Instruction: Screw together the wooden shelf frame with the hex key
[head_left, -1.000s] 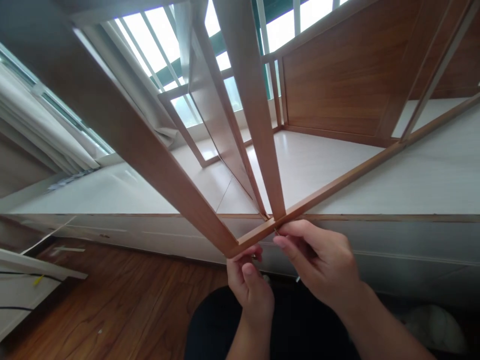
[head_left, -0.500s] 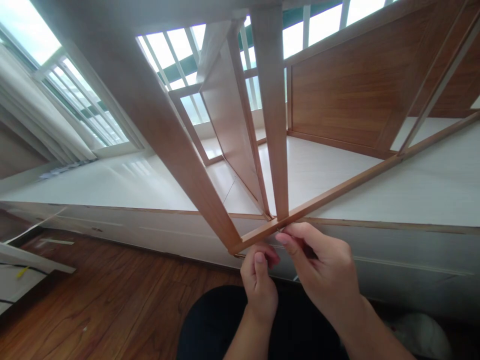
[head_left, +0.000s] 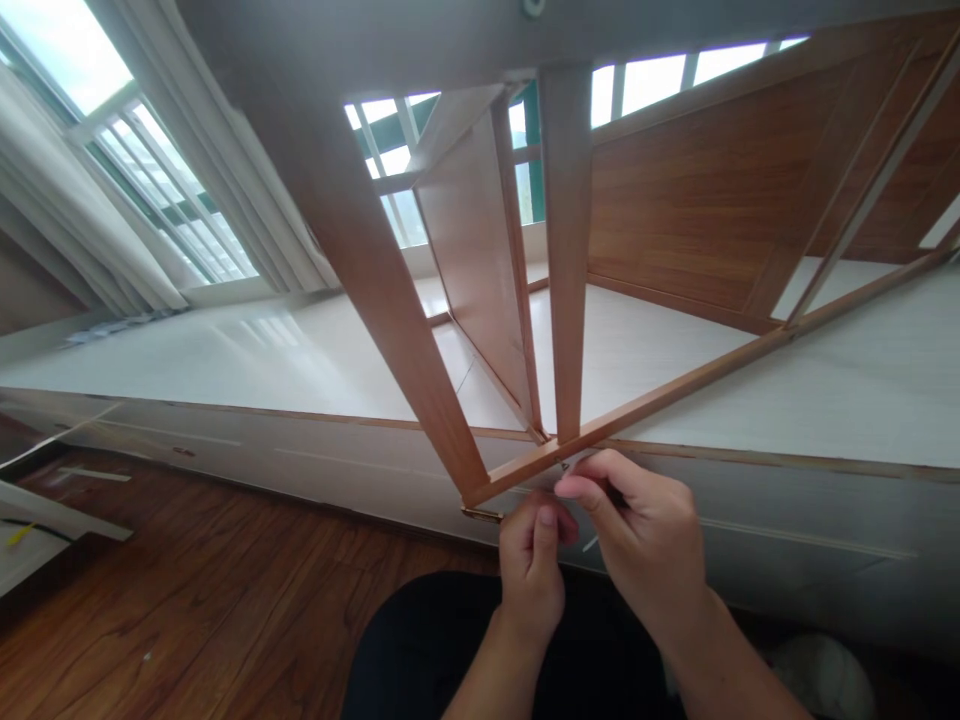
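Observation:
The wooden frame rests slantwise with its lower rail over the front edge of a white ledge. Just under that rail, where an upright slat meets it, my right hand is closed in a pinch. A small metal screw shows at its fingertips, close to the rail. My left hand is closed beside it, below the rail, fingers curled inward; what they hold, if anything, is hidden. A brass-coloured metal fitting sticks out under the frame's lower corner, left of my left hand.
The white ledge runs along barred windows with a curtain at the left. Wooden panels belonging to the structure stand on it. Below lies a brown wood floor. A white piece of furniture with a cable is at far left.
The view has shifted a little. My right fingertips have come slightly down from the rail, showing more of the screw. My left hand stays closed, a bit lower and farther right.

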